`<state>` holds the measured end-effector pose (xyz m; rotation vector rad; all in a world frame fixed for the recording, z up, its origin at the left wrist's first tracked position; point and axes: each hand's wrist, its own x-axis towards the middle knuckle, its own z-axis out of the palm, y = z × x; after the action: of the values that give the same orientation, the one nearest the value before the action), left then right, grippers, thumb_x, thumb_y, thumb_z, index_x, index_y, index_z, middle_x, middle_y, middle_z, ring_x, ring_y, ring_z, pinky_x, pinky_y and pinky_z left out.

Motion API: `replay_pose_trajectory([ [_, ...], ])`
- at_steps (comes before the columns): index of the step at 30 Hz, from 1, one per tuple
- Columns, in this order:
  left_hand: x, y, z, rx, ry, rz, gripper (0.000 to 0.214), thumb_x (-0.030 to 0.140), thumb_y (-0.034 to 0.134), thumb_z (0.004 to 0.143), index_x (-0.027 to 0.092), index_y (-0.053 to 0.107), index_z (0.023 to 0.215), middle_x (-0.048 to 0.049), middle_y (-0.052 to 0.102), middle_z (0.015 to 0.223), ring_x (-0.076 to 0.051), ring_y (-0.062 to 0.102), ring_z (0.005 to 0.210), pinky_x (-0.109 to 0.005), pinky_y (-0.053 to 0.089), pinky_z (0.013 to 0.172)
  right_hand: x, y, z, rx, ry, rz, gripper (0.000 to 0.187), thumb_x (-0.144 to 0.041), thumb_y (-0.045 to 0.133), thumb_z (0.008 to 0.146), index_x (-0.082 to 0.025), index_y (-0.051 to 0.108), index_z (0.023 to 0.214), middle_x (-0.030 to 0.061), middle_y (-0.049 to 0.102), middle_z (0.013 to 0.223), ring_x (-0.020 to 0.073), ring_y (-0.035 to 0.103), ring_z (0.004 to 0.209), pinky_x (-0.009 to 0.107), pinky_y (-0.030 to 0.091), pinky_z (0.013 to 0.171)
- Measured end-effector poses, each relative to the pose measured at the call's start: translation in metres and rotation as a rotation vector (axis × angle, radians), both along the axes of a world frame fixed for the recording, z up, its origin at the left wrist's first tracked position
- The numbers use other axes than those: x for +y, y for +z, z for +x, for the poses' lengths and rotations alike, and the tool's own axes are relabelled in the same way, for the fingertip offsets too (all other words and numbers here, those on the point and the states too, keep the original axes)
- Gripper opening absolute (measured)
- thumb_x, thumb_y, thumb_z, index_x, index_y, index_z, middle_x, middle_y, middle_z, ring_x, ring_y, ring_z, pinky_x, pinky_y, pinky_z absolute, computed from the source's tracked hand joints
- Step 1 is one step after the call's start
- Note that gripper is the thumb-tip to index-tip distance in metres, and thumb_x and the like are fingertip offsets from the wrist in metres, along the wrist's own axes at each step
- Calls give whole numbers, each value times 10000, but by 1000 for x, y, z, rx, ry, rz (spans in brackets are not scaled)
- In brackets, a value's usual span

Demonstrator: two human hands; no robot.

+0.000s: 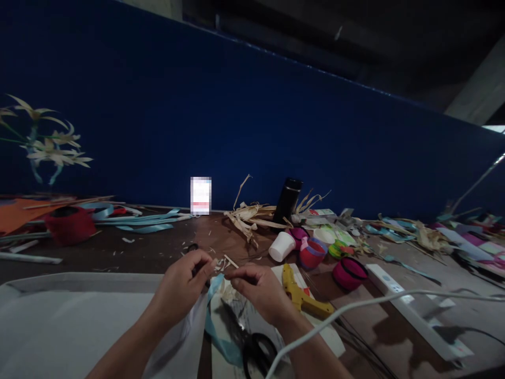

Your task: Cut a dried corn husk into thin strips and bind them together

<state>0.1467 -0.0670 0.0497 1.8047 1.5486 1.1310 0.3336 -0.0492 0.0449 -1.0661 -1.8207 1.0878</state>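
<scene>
My left hand (187, 281) is closed in a pinch, its thumb and forefinger meeting over the near edge of the work area. Whatever lies between those fingertips is too small to make out. Facing it, a short gap away, my right hand (258, 289) has its fingers pressed together too, and their contents are hidden. Between and below the hands are a pale, crumpled husk-like piece (226, 290) and light blue ribbon (223, 337). Scissors (258, 350) with black handles lie on papers below my right hand. A yellow glue gun (302, 297) rests just right of that hand.
A white tray (79, 281) fills the lower left. Behind stand a black bottle (288, 202), dried husks (248, 216) and a tipped white cup (281, 247). A white cable (335, 316) crosses near my right forearm, beside a power strip (418, 316). A blue partition (236, 116) closes the back.
</scene>
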Motion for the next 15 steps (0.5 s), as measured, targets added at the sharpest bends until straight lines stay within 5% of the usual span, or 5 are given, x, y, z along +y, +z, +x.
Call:
replay_pose_trajectory([
  [15,1,-4,1,217,78,85,307,437,384,849,215,480,659,34,501,604,-131,486,577,-236,327,565,-3,-1,-3,-24,44,50,162,-188,610,744,-231,726,849,0,676,770,132,593,717,214,429,662],
])
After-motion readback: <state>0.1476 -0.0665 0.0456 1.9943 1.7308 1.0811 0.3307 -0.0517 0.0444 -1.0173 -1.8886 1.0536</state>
